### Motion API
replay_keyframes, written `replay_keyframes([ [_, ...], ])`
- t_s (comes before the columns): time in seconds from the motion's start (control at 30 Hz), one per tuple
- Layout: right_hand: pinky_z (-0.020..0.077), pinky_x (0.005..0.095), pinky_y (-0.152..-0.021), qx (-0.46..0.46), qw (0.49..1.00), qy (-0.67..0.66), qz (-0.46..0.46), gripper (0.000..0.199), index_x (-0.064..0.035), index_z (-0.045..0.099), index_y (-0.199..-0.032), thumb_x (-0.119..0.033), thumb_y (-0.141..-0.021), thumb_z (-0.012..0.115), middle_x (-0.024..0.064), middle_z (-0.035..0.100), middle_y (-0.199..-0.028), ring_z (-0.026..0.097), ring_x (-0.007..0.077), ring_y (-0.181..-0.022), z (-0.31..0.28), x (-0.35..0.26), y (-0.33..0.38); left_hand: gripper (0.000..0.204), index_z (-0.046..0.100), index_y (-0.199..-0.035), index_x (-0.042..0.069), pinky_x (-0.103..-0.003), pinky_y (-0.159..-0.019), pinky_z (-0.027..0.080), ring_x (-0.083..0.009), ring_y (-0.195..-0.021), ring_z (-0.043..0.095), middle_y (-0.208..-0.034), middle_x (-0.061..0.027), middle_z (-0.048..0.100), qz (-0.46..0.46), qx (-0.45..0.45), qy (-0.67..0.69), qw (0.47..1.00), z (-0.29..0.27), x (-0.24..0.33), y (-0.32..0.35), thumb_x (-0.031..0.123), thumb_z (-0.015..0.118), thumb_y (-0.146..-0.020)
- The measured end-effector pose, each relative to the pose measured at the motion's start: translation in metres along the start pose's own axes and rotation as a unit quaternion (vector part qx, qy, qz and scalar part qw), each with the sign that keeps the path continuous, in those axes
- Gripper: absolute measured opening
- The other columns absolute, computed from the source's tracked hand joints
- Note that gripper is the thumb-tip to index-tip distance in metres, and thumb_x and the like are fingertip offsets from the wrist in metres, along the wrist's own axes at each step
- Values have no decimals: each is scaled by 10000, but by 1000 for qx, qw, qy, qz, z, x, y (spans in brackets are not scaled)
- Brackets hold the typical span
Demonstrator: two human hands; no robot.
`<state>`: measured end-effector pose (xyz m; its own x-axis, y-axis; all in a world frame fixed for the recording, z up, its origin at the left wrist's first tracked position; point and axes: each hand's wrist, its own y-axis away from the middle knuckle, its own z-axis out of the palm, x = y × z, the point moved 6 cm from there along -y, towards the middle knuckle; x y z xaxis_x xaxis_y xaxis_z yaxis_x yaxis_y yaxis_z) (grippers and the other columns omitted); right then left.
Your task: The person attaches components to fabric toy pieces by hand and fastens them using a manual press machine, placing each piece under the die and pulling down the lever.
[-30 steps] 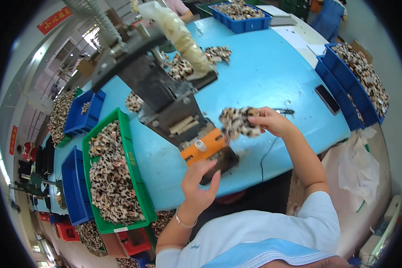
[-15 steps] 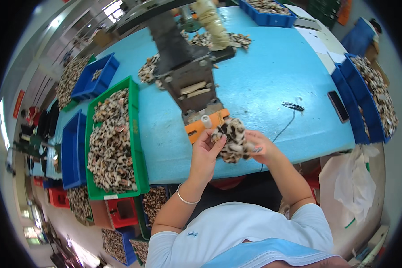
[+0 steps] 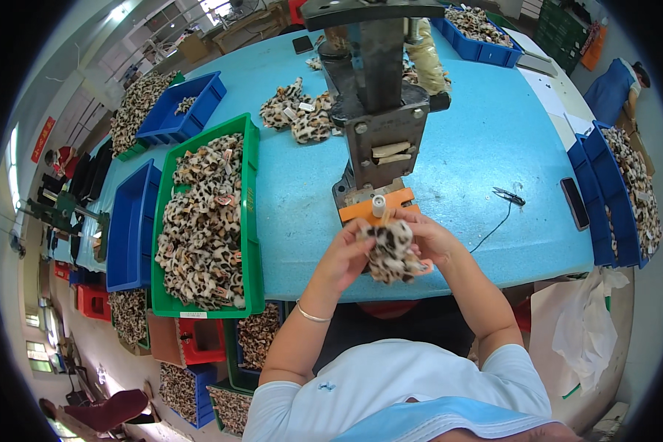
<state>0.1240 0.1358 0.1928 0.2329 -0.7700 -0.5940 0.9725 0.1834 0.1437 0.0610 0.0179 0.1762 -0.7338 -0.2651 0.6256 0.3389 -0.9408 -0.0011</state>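
Note:
A small spotted plush toy piece (image 3: 389,256), white, black and tan, is held in front of the machine's orange base (image 3: 398,200). My left hand (image 3: 346,256) has its fingers closed on the plush's left side. On the other side, my right hand (image 3: 432,239) grips its upper right part, and a pinkish tag (image 3: 426,267) shows below those fingers. Just beyond the plush, a short white post (image 3: 379,205) stands on the orange base. Above it rises the dark metal machine (image 3: 385,136). My fingertips are partly hidden behind the plush.
To the left, a green crate (image 3: 256,221) is heaped with spotted plush pieces, beside a blue crate (image 3: 134,236). More plush pieces (image 3: 298,110) lie left of the machine. Thread snips (image 3: 508,197) and a phone (image 3: 574,204) rest to the right, near blue bins (image 3: 595,199).
The view has shifted, so the table and machine sit differently in it. Both hands still hold the plush, now turned and just nearer than the white post.

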Motion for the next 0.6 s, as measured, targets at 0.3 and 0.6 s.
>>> replay_keyframes([
  [0.3, 467, 254, -648, 267, 811, 450, -262, 132, 1, 536, -958, 62, -842, 523, 35, 592, -838, 561, 108, -695, -15, -38, -22, 111, 486, -852, 91, -259, -660, 504, -117, -775, 606, -866, -34, 617, 81, 222, -98, 967, -17, 29, -33, -2, 540, -878],
  [0.6, 479, 305, -662, 266, 776, 564, -93, 179, 6, 507, -998, 30, -836, 578, 86, 593, -845, 579, 159, -714, -15, -49, -41, 144, 467, -807, 79, -215, -566, 435, -77, -647, 552, -739, -9, 583, 27, 227, -246, 942, -44, 47, -47, -31, 545, -855],
])
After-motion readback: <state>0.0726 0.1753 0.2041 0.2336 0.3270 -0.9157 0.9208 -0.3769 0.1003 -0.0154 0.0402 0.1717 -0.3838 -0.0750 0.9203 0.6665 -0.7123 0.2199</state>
